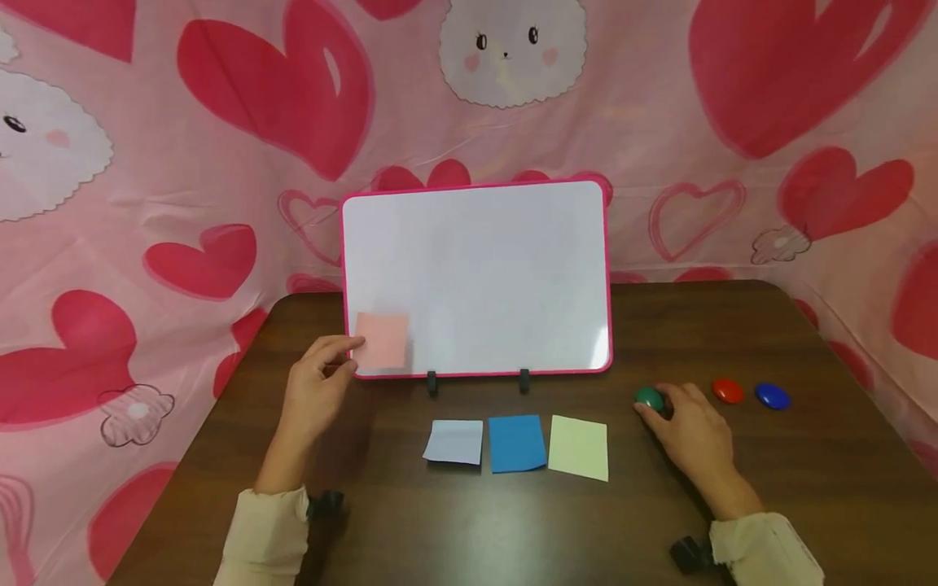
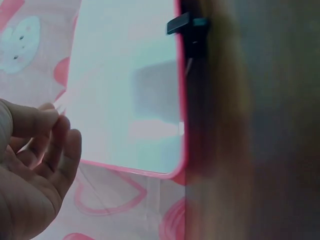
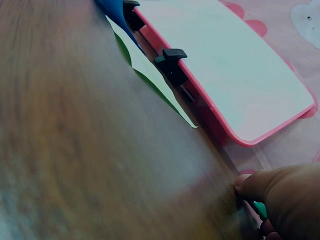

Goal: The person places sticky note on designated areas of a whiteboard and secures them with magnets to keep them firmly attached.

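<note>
One brown table (image 1: 696, 334), pink backdrop (image 1: 630, 98); note (image 1: 384, 343) in left hand's (image 1: 313, 387) pinch, disc (image 1: 648, 398) in right's (image 1: 692, 427)

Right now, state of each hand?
Left hand: closed, pinching the pink note by its edge.
Right hand: closed, gripping the green disc.

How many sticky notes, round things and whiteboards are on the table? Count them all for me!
Sticky notes: 4 (pink note, pale blue note, blue note, yellow-green note)
Round things: 3 (green piece, red piece, blue piece)
Whiteboard: 1
Total: 8
</note>
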Demonstrator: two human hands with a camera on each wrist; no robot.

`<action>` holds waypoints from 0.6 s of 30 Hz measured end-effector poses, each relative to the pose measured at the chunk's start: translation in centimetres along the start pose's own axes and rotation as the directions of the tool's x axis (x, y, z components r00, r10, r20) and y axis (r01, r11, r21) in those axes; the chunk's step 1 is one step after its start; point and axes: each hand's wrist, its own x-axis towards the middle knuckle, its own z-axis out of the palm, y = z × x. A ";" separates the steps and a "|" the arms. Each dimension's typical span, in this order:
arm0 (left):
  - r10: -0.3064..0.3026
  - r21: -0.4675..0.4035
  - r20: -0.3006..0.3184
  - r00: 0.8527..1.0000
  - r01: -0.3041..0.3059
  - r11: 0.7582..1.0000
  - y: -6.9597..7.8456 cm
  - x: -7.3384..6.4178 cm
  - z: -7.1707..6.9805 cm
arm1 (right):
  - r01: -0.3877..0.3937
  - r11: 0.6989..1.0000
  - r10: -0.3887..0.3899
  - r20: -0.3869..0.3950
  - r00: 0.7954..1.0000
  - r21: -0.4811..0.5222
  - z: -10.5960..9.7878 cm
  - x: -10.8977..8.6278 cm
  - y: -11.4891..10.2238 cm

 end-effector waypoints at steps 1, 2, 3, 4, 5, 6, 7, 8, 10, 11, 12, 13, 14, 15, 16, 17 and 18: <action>-0.001 -0.004 0.004 1.000 0.001 1.000 -0.1 0.4 0.0 | 0.000 1.000 0.000 -0.001 1.000 -0.001 0.0 -0.1 0.0; -0.006 -0.009 0.008 1.000 0.007 1.000 -0.1 0.8 0.0 | -0.003 1.000 0.003 0.000 1.000 -0.001 0.0 -0.1 0.0; -0.015 -0.017 0.011 1.000 0.015 1.000 -0.2 1.3 0.0 | -0.006 1.000 0.006 0.001 1.000 -0.001 0.1 -0.2 -0.1; -0.021 -0.027 0.015 1.000 0.022 0.999 -0.3 1.7 0.0 | -0.008 1.000 0.008 0.002 1.000 -0.001 0.1 -0.2 -0.1; -0.026 -0.039 0.021 0.999 0.027 0.999 -0.3 2.1 0.1 | -0.013 1.000 0.013 0.004 1.000 -0.001 0.1 -0.2 -0.1; -0.031 -0.052 0.028 0.999 0.033 0.998 -0.4 2.4 0.1 | -0.016 1.000 0.016 0.007 1.000 -0.002 0.1 -0.3 -0.1; -0.039 -0.061 0.032 0.999 0.041 0.997 -0.6 2.7 0.2 | -0.019 1.000 0.019 0.009 1.000 -0.004 0.1 -0.2 0.0; -0.045 -0.077 0.036 0.998 0.048 0.996 -0.7 3.1 0.3 | -0.020 1.000 0.020 0.010 1.000 -0.005 0.1 -0.2 0.0; -0.052 -0.110 0.043 0.998 0.057 0.992 -1.0 3.6 0.6 | -0.021 1.000 0.021 0.011 1.000 -0.012 0.2 -0.2 0.0; -0.059 -0.130 0.043 0.997 0.064 0.989 -1.1 3.8 0.8 | -0.023 1.000 0.023 0.012 1.000 -0.016 0.1 -0.2 0.0; -0.067 -0.146 0.042 0.997 0.072 0.987 -1.3 4.0 1.0 | -0.022 1.000 0.023 0.012 1.000 -0.021 0.1 -0.2 0.1; -0.077 -0.161 0.038 0.996 0.082 0.984 -1.4 4.2 1.1 | -0.023 0.999 0.023 0.011 1.000 -0.024 0.1 -0.2 0.0; -0.087 -0.177 0.034 0.996 0.092 0.980 -1.5 4.4 1.2 | -0.023 0.999 0.023 0.011 1.000 -0.027 0.1 -0.1 0.0; -0.096 -0.185 0.028 0.995 0.100 0.978 -1.7 4.6 1.4 | -0.023 0.999 0.023 0.011 1.000 -0.030 0.2 -0.1 0.0; -0.105 -0.192 0.022 0.994 0.107 0.976 -1.8 4.8 1.5 | -0.021 0.999 0.022 0.010 1.000 -0.031 0.2 -0.1 -0.1; -0.116 -0.189 0.015 0.993 0.117 0.975 -1.9 5.0 1.5 | -0.020 0.999 0.020 0.008 1.000 -0.031 0.2 -0.1 -0.1; -0.124 -0.187 0.008 0.992 0.124 0.975 -1.9 5.2 1.6 | -0.017 0.999 0.017 0.007 1.000 -0.030 0.2 -0.1 -0.2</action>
